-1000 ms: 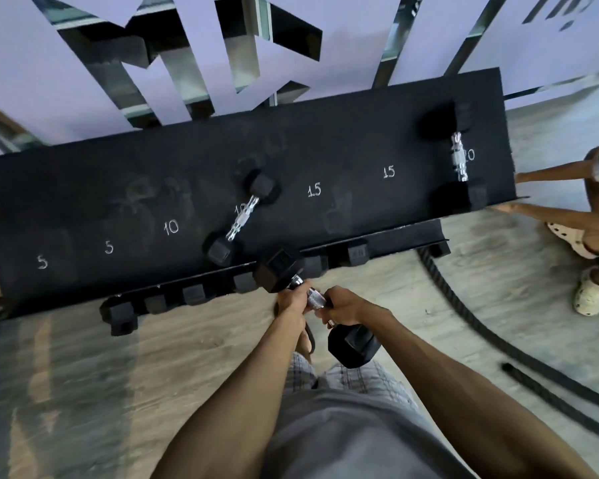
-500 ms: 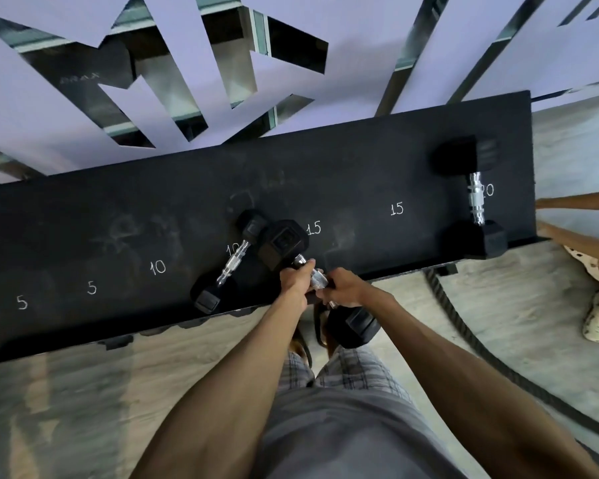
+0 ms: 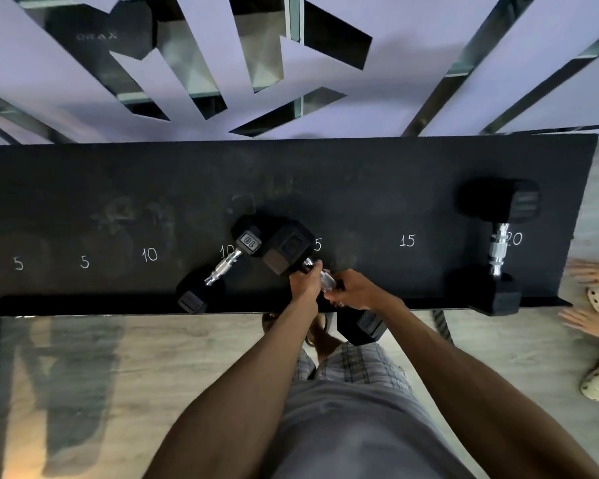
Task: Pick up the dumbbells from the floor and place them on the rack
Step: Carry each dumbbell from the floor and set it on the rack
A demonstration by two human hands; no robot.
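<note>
Seen from the head camera, a person stands at a black rack (image 3: 118,188) and brings a hex dumbbell (image 3: 287,248) over its top with both hands wrapped around the chrome handle, the left hand (image 3: 305,280) nearer the far head and the right hand (image 3: 355,292) nearer the near head, fingers of both curled closed on the bar. The two-handed hold looks chosen to steady a heavy weight while it is lined up: the far head sits over the rack beside a chalked mark partly hidden behind it, apparently a "15", and the near head hangs past the front edge above the wooden floor (image 3: 135,368). Whether the far head already rests on the surface cannot be told. Just left of it, close enough that the heads may touch, a 10 dumbbell (image 3: 223,267) lies aslant by its chalked "10"; a larger dumbbell (image 3: 498,243) occupies the "20" spot at the right end, its near head overhanging the rack's edge. The chalked numbers suggest each weight has an assigned place.
</note>
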